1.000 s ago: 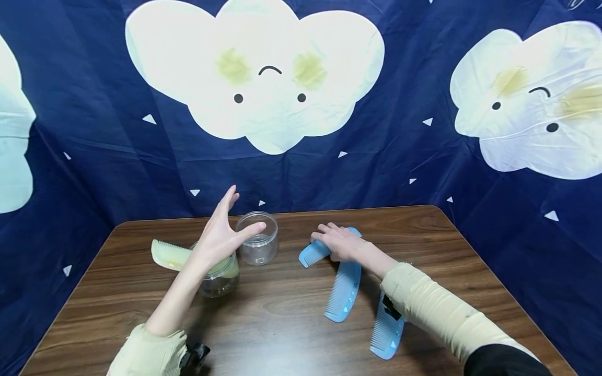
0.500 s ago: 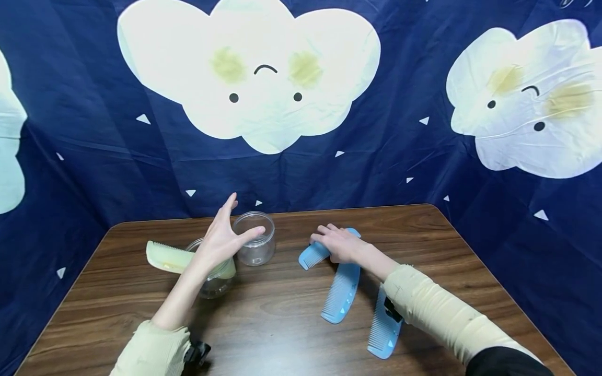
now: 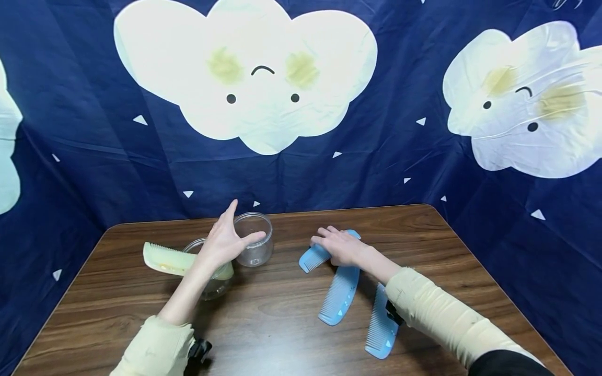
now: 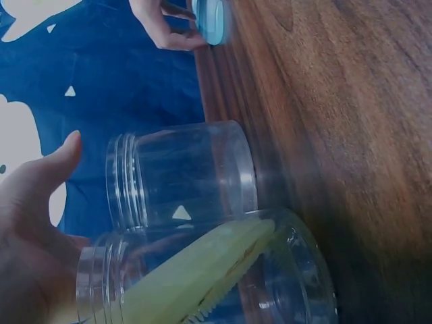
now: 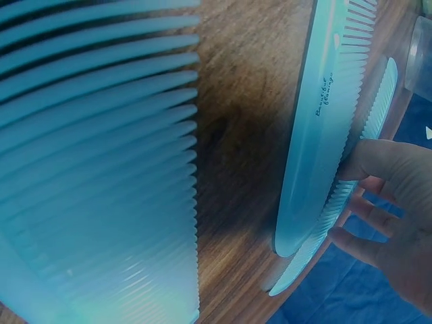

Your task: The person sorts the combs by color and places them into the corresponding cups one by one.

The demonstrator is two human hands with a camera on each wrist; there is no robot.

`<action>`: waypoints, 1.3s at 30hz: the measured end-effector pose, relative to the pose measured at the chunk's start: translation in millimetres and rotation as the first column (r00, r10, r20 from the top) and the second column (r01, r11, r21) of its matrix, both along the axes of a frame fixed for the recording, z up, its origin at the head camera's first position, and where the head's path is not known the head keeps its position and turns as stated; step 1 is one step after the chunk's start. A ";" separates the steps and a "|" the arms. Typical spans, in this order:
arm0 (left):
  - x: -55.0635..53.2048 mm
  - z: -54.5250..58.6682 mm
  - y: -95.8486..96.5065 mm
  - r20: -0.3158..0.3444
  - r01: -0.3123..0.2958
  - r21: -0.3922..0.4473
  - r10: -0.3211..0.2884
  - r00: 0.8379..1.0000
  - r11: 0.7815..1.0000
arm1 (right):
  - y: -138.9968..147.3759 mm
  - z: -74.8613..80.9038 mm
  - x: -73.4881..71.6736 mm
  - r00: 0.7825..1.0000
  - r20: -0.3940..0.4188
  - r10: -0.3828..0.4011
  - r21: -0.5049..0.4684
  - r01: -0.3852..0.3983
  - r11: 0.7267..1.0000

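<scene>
My left hand [image 3: 222, 244], thumb and fingers spread, hovers by the mouths of two clear jars and holds nothing. The far jar [image 3: 256, 255] shows nothing inside. The nearer jar [image 4: 297, 290] stands against it in the left wrist view; a pale green comb [image 3: 168, 259] leans in it, one end sticking out to the left. My right hand [image 3: 342, 246] pinches the farthest blue comb [image 3: 314, 257] across its width, thumb on one side, fingers on the other; the comb lies flat on the table. A second blue comb [image 3: 339, 296] lies just below that hand.
A third blue comb [image 3: 381, 326] lies nearer, partly under the right forearm; it fills the left of the right wrist view. The wooden table [image 3: 277, 324] ends at a back edge against a dark blue cloth [image 3: 282, 177] with clouds.
The view shifts slightly, so the jars and combs appear a little farther left. My left hand lowers slightly by the jars. The right hand stays at the farthest blue comb.
</scene>
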State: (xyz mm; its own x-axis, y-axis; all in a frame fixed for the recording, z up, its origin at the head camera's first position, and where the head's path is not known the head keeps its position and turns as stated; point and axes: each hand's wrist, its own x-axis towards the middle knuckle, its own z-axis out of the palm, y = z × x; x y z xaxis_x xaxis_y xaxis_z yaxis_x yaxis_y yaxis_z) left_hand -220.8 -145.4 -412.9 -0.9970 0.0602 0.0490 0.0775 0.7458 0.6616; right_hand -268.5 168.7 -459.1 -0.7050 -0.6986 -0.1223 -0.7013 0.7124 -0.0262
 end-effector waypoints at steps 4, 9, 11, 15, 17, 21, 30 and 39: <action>-1.3 -1.2 2.6 -0.009 -0.009 -0.065 0.009 1.000 0.998 | 0.5 -0.1 1.8 1.000 -0.011 0.011 -0.005 -0.011 1.000; -1.0 -1.2 6.2 0.022 -0.012 -0.143 0.015 1.000 0.990 | 0.4 1.4 3.8 1.000 -0.007 0.011 -0.006 -0.011 1.000; -1.0 -1.2 7.5 0.032 -0.013 -0.170 0.018 0.999 0.985 | 0.3 1.8 4.3 1.000 -0.004 0.007 -0.003 -0.007 1.000; -1.0 -1.9 9.8 0.029 -0.014 -0.206 0.021 0.999 0.978 | 0.4 2.1 5.0 1.000 0.002 0.007 0.000 -0.007 1.000; -1.0 -2.4 10.9 0.026 -0.017 -0.213 0.023 0.999 0.977 | 0.7 2.3 5.2 1.000 0.004 0.010 -0.001 -0.010 1.000; -1.0 -3.2 13.6 0.035 -0.018 -0.209 0.026 0.999 0.978 | 2.1 3.0 5.4 1.000 0.009 0.012 0.000 -0.012 1.000; 1.6 -3.9 19.0 0.042 -0.005 -0.232 0.016 0.999 0.973 | 6.6 4.9 2.3 1.000 0.003 0.006 0.011 -0.006 1.000; 7.0 -5.3 21.6 0.018 -0.003 -0.233 0.007 1.000 0.972 | 13.8 3.3 1.3 0.999 -0.037 -0.001 -0.036 0.000 0.999</action>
